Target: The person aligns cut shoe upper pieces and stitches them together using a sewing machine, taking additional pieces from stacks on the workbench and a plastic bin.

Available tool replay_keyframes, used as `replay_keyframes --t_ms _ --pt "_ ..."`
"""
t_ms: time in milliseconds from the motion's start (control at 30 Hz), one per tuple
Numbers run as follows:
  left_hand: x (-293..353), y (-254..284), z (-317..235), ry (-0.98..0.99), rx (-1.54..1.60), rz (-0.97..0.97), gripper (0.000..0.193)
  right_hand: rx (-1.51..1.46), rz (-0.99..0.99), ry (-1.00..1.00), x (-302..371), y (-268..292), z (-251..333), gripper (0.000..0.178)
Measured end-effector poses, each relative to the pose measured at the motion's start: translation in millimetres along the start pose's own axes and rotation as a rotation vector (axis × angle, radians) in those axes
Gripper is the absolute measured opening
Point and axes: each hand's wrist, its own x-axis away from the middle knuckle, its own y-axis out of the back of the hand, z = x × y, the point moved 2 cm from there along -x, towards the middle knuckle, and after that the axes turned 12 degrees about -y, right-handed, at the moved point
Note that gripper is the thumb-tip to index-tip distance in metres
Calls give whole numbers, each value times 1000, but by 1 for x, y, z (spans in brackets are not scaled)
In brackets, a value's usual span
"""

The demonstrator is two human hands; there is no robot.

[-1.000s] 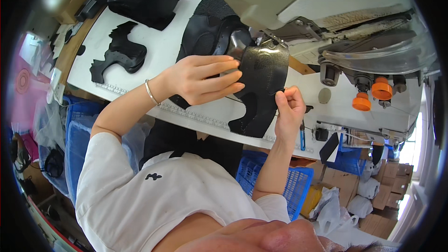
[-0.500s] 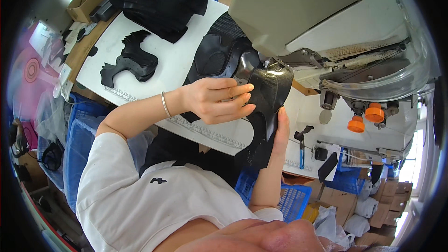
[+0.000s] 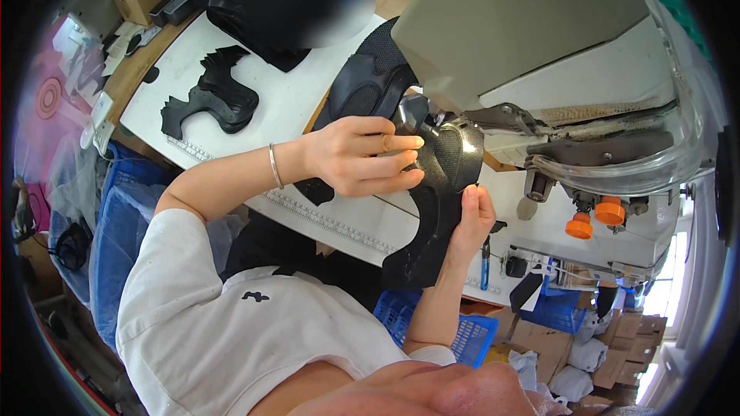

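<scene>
Black shoe piece point(image 3: 439, 208) has shifted toward two o'clock, now under the sewing machine point(image 3: 539, 54). Left hand point(image 3: 362, 158) and right hand point(image 3: 472, 216) both grip it; stitching looks imminent.

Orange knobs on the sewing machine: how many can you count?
2: both orange knobs sit side by side under the machine head, right of the right hand. Others may be hidden.

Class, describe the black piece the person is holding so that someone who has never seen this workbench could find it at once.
Start at the big grey sewing machine on the white table. Just under its head, both hands grip a curved black shoe-upper piece: left hand above, right hand at its edge. Unlike the flat stack of black cut pieces further left, it is lifted.
</scene>
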Motion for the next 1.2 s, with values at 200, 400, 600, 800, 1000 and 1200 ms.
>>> replay_keyframes --t_ms 200,400,600,800,1000,1200 --pt "-1 -2 11 18 28 -9 16 -51 12 -22 -10 -3 5 28" --pt "-3 -3 27 -4 51 -32 16 6 -5 60 -16 -7 17 25" --pt "-9 9 23 26 70 22 17 25 -65 -5 -6 -13 18 23" --pt "-11 13 14 65 88 99 22 -110 32 -1 -8 -17 8 22" --pt "-16 9 12 107 75 140 23 -189 96 -5 -17 -11 -7 20" --pt "-18 14 9 115 13 205 25 -233 149 -14 -18 -15 -9 20"
